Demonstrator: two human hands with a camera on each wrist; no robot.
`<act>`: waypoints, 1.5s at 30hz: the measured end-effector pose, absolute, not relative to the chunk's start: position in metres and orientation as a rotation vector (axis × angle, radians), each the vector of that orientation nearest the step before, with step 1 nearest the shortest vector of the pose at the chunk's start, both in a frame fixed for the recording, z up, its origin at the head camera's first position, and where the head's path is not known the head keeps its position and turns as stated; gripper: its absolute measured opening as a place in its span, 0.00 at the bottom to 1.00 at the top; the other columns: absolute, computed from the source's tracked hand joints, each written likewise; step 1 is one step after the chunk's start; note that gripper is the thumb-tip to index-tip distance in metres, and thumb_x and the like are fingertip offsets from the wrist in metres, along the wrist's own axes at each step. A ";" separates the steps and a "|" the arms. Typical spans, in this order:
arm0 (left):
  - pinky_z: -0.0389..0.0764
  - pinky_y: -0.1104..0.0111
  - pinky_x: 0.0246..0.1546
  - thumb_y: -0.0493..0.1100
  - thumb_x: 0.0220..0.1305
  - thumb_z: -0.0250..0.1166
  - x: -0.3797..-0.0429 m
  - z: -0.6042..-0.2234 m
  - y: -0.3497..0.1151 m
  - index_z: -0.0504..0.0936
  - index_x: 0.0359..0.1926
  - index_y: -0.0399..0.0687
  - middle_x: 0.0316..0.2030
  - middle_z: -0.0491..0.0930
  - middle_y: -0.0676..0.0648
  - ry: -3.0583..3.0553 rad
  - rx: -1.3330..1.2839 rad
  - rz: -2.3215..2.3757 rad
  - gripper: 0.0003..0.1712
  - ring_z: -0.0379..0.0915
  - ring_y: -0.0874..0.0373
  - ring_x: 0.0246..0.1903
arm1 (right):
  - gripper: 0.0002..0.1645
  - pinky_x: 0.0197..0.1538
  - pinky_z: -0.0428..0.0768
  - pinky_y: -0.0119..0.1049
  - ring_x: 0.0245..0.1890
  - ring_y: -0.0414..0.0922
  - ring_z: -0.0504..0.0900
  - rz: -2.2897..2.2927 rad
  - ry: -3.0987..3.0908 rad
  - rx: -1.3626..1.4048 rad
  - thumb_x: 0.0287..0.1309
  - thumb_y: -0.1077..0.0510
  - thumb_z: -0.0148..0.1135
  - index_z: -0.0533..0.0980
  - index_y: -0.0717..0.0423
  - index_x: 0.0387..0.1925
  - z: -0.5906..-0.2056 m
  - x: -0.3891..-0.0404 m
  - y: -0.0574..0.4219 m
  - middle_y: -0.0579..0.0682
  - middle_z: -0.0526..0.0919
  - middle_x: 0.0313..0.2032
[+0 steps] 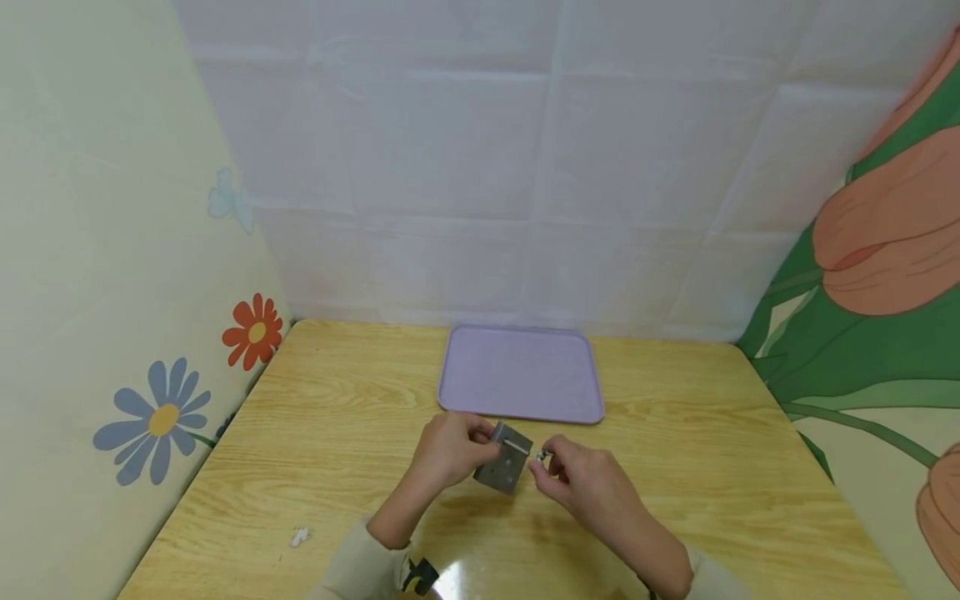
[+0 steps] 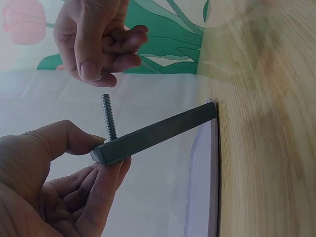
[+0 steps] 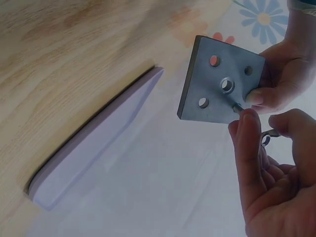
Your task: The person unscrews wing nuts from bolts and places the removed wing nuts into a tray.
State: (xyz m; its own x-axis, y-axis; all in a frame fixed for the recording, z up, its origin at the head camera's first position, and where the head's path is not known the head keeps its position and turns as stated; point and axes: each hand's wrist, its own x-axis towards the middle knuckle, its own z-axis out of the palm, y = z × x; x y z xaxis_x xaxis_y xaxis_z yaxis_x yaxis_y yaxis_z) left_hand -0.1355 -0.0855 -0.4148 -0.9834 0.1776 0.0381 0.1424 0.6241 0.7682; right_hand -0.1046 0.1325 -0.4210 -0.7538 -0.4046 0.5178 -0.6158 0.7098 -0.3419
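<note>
My left hand [image 1: 448,454] grips a grey metal plate [image 1: 501,467] by one corner, thumb on one face and fingers behind, over the table. Several round holes go through the plate, as the right wrist view shows. A threaded bolt [image 2: 109,118] stands up from the plate beside the left thumb. My right hand [image 1: 596,487] is just right of the plate, pinching a small ring-shaped metal piece [image 3: 266,140] between thumb and finger. In the right wrist view a right fingertip overlaps the bolt's end; the left wrist view shows a gap above it.
A lilac tray [image 1: 520,375] lies on the wooden table [image 1: 360,392] beyond my hands, near the back edge. A small white scrap [image 1: 300,536] is at the left front. A white sheet [image 1: 450,167] hangs behind the table, with flower-printed panels at both sides.
</note>
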 end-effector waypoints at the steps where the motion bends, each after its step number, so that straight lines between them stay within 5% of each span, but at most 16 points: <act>1: 0.79 0.69 0.26 0.42 0.50 0.72 -0.135 -0.415 -0.085 0.90 0.36 0.44 0.26 0.85 0.55 2.793 0.272 1.314 0.11 0.77 0.64 0.25 | 0.10 0.20 0.68 0.19 0.17 0.26 0.72 0.706 -2.521 0.781 0.52 0.58 0.74 0.77 0.49 0.29 -0.420 -0.105 0.133 0.38 0.81 0.19; 11: 0.79 0.69 0.27 0.42 0.51 0.72 -0.134 -0.417 -0.086 0.90 0.35 0.45 0.26 0.85 0.55 2.767 0.255 1.320 0.10 0.77 0.64 0.25 | 0.08 0.19 0.69 0.20 0.17 0.29 0.75 0.640 -2.558 0.768 0.54 0.58 0.73 0.78 0.50 0.27 -0.415 -0.111 0.135 0.40 0.82 0.19; 24: 0.79 0.68 0.26 0.42 0.50 0.72 -0.135 -0.425 -0.088 0.89 0.34 0.42 0.24 0.84 0.54 2.706 0.226 1.372 0.10 0.77 0.62 0.25 | 0.16 0.20 0.65 0.27 0.15 0.31 0.63 0.582 -2.723 0.705 0.63 0.54 0.69 0.75 0.48 0.21 -0.414 -0.131 0.139 0.36 0.68 0.16; 30: 0.79 0.68 0.26 0.40 0.50 0.72 -0.135 -0.430 -0.087 0.89 0.34 0.41 0.25 0.84 0.53 2.682 0.224 1.389 0.09 0.78 0.62 0.25 | 0.11 0.20 0.67 0.28 0.15 0.32 0.65 0.534 -2.679 0.731 0.61 0.55 0.70 0.80 0.51 0.25 -0.420 -0.144 0.141 0.39 0.75 0.17; 37: 0.78 0.69 0.25 0.40 0.50 0.71 -0.134 -0.431 -0.084 0.89 0.34 0.40 0.25 0.84 0.53 2.654 0.221 1.390 0.09 0.77 0.62 0.25 | 0.07 0.25 0.75 0.30 0.21 0.37 0.80 0.510 -2.686 0.745 0.60 0.54 0.72 0.84 0.52 0.29 -0.426 -0.159 0.143 0.44 0.85 0.24; 45: 0.76 0.69 0.24 0.39 0.48 0.71 -0.134 -0.436 -0.082 0.88 0.32 0.41 0.24 0.84 0.53 2.644 0.216 1.373 0.08 0.76 0.62 0.24 | 0.06 0.28 0.79 0.31 0.24 0.39 0.83 0.473 -2.594 0.892 0.59 0.56 0.72 0.84 0.53 0.30 -0.435 -0.178 0.145 0.45 0.86 0.26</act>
State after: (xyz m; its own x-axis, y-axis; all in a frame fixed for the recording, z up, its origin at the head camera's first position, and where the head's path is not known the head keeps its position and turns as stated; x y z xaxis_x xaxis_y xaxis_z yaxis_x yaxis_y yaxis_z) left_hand -0.1335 -0.0817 -0.4363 -0.9776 0.1983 -0.0702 0.0565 0.5692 0.8203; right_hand -0.1784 0.1449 -0.4345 -0.7377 -0.5187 0.4321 -0.6378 0.7453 -0.1941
